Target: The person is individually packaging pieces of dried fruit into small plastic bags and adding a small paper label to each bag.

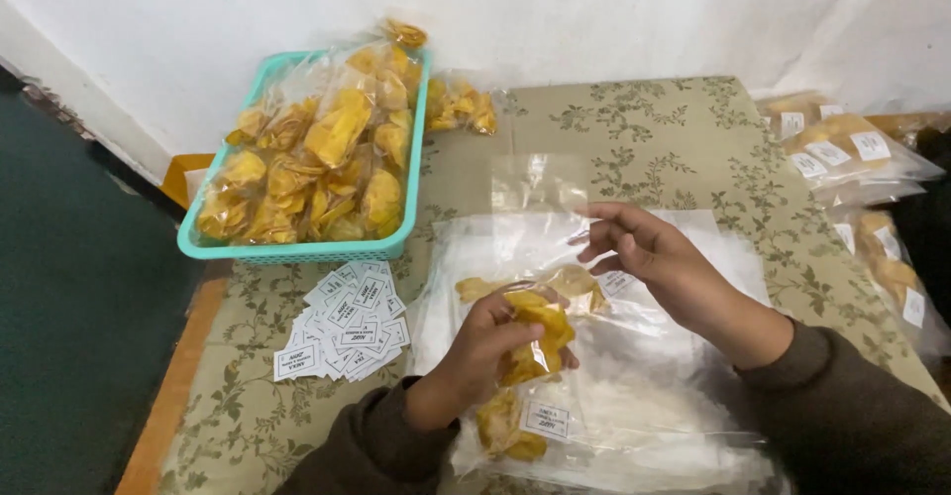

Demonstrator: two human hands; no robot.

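My left hand (475, 351) grips a clear plastic bag of yellow chips (535, 341) over the low table, its lower end with a small white label hanging toward me. My right hand (649, 257) hovers just right of it, fingers spread and pinching the thin top edge of the clear bag (540, 188). Under both hands lies a stack of empty clear bags (634, 406).
A turquoise basket (297, 249) full of packed chip bags stands at the back left, with one more bag (461, 104) behind it. A pile of white paper labels (347, 327) lies left of my hands. Labelled filled bags (852, 153) sit at the right edge. Floral cloth (674, 138) covers the table.
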